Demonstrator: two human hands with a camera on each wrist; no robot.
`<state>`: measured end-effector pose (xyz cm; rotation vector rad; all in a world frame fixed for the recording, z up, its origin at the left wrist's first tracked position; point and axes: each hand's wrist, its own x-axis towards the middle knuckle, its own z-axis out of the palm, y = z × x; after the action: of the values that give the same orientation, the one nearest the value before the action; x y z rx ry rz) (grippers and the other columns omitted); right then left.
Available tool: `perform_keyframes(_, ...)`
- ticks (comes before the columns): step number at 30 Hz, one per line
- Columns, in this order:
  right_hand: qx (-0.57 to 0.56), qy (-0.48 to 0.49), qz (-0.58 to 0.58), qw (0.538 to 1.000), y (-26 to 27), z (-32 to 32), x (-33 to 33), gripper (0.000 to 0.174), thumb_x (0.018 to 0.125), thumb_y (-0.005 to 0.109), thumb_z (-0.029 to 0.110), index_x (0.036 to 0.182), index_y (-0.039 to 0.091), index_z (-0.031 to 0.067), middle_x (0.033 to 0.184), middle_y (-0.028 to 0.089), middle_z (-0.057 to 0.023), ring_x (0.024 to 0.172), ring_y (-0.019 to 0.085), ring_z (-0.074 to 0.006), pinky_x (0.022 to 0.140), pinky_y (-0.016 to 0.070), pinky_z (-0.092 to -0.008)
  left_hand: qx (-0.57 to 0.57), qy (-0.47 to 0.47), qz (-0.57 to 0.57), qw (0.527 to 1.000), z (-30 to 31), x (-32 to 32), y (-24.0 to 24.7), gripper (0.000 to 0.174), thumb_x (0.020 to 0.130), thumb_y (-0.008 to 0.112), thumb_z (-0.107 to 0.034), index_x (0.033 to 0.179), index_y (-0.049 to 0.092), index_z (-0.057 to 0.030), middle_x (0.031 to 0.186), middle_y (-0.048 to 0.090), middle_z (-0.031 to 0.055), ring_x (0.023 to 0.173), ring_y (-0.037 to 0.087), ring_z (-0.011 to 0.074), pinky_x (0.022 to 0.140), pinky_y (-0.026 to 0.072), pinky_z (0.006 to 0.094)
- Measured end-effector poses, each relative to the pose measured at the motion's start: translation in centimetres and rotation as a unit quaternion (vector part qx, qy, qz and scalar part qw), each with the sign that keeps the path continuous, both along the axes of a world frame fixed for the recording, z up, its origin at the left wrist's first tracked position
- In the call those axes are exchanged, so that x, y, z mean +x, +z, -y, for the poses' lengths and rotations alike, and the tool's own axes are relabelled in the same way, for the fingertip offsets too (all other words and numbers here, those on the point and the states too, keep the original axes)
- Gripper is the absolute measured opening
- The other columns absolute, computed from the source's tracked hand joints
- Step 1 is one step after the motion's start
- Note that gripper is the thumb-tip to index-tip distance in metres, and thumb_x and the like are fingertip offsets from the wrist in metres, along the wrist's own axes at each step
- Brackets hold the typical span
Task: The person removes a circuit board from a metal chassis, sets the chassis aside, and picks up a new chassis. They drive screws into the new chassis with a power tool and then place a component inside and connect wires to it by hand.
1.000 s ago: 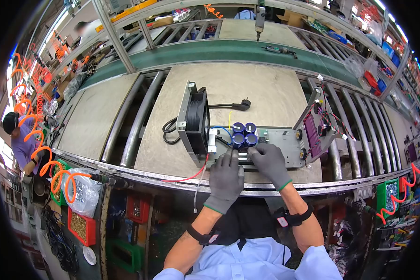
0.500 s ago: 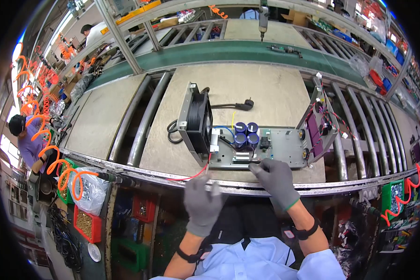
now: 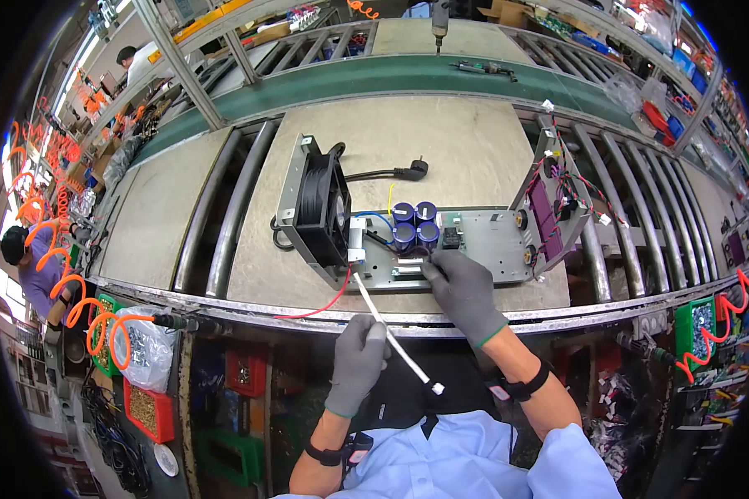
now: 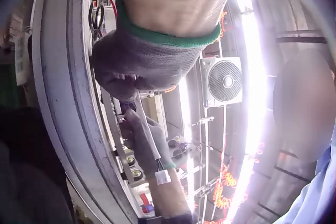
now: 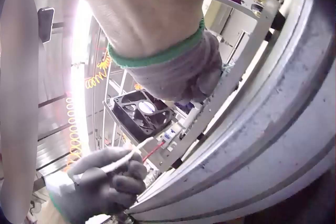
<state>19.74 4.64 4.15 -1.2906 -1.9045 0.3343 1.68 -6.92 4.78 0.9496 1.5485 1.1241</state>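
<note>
My gloved left hand [image 3: 356, 364] grips a white-sleeved cable [image 3: 401, 353] in front of the bench edge. A small white plug [image 4: 163, 176] hangs at the cable's free end, while its other part rises towards the fan bracket. My gloved right hand [image 3: 466, 293] has its fingertips at the front of a circuit board [image 3: 474, 242], beside blue capacitors [image 3: 414, 226]; whether they pinch anything there I cannot tell. The board lies on a metal chassis [image 3: 508, 218], with a black fan [image 3: 323, 208] upright at its left end and a purple part [image 3: 546, 219] at its right.
A black power cord [image 3: 409, 170] lies behind the chassis on the pale board [image 3: 466, 133]. Metal rollers [image 3: 240, 214] flank it. A red wire [image 3: 324, 309] trails over the front edge. Orange coiled hoses, a red bin [image 3: 148, 409] and another person [image 3: 42, 266] are at left.
My left hand has come back from the chassis and now holds the white cable, its plug end swung to the right. My right hand drew back slightly, then returned to the board's front edge.
</note>
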Motion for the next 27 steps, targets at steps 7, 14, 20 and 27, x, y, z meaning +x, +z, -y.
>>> perform_keyframes(7,-0.09,0.06,-0.048,0.993,1.8,0.1,1.2,0.016,0.092,0.072,0.024,0.095,0.071,0.0084,0.083,0.071,-0.0142,0.078,0.07,-0.0352,0.069,0.0544,-0.0451,-0.013,-0.011,0.041,0.999,-1.8,1.8,1.2,0.018,0.103,0.057,-0.02,0.101,0.06,-0.0015,0.067,0.059,0.0022,0.053,0.053,0.0057,0.046,0.0415,0.0224)
perform_keyframes(14,-0.387,0.227,0.206,0.87,9.1,4.5,6.3,0.032,0.087,0.074,0.04,0.095,0.079,0.0098,0.076,0.071,-0.0156,0.07,0.07,-0.0312,0.069,0.0529,-0.0412,0.01,-0.007,0.035,0.999,-2.8,2.4,1.3,0.018,0.103,0.058,-0.019,0.098,0.058,-0.0022,0.065,0.058,0.0023,0.049,0.051,0.0061,0.045,0.0399,0.0235)
perform_keyframes(20,-0.32,0.258,0.153,0.899,7.9,4.3,6.7,0.024,0.088,0.071,0.028,0.096,0.077,0.006,0.08,0.071,-0.0189,0.068,0.067,-0.0312,0.071,0.0532,-0.0408,0.124,-0.018,-0.054,0.991,-5.0,2.5,2.5,0.015,0.099,0.064,-0.015,0.102,0.06,-0.0004,0.084,0.062,0.008,0.067,0.062,0.014,0.06,0.05,0.0284)
perform_keyframes(27,-0.307,0.083,-0.049,0.947,5.4,-1.0,3.6,0.019,0.092,0.064,0.012,0.104,0.073,0.0002,0.082,0.071,-0.0195,0.074,0.07,-0.0315,0.072,0.0537,-0.0405,0.373,0.055,-0.382,0.844,-9.4,1.8,1.9,0.042,0.092,0.062,-0.004,0.133,0.055,0.0019,0.119,0.061,0.0226,0.099,0.068,0.0357,0.086,0.0562,0.0433)
